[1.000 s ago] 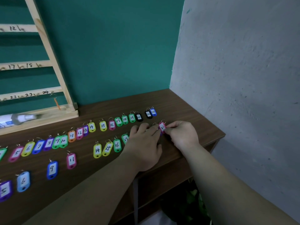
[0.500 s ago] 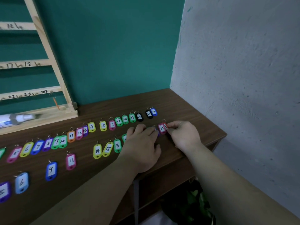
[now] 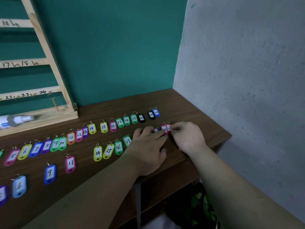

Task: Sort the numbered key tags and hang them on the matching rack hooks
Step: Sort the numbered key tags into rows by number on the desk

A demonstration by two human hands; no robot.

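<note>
Near the bench's front edge lie loose tags numbered 6, 9 and 11. Further in, the left hand rests flat with fingers straight, its tips touching a pink tag. The right hand pinches the red tag just beside it, near the bench's right edge. Behind, a long row of tags runs from 5 to 23, with bare wood beyond. The wooden rack stands far left against the green wall.

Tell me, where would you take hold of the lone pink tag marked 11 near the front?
Probably best to pinch the pink tag 11 across its two long edges, coming straight down from above: it lies flat on the table with free space either side.
</note>
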